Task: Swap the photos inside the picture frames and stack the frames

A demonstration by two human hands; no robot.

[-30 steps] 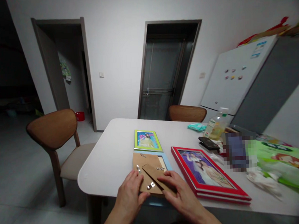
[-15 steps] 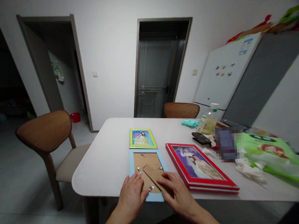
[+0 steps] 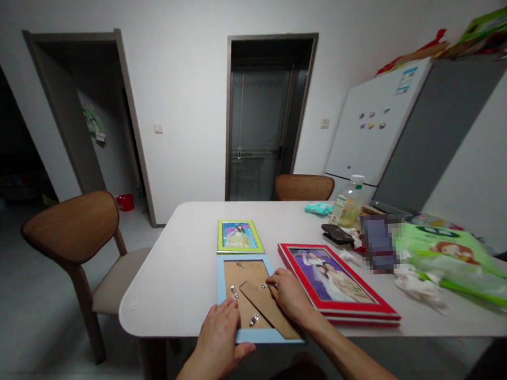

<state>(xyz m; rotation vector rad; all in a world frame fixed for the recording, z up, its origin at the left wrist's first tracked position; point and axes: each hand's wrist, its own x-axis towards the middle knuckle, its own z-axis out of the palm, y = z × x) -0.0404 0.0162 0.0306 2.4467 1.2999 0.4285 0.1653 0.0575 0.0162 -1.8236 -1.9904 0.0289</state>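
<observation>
A light-blue picture frame (image 3: 221,279) lies back side up at the table's near edge, showing its brown backing board (image 3: 251,269) with a stand flap and several metal clips. My left hand (image 3: 220,330) holds its lower left corner, with fingers over the left rim and the thumb along the bottom rim. My right hand (image 3: 289,296) reaches across the right rim, fingers bent together at the right metal clip (image 3: 264,286); its fingertips partly hide the clip. Touching the blue frame's far end is a lime-green picture frame (image 3: 242,249) with its picture facing up.
Two stacked red picture frames (image 3: 357,312) lie right of my right hand. Farther right are a dark wallet-like object (image 3: 337,234), a bottle (image 3: 346,205), crumpled tissue (image 3: 418,286) and a green package (image 3: 461,253). A wooden chair (image 3: 74,225) stands left of the white table (image 3: 168,274).
My right hand has moved up from the stand flap's lower part to the right clip. My left hand has shifted down and left toward the frame's corner.
</observation>
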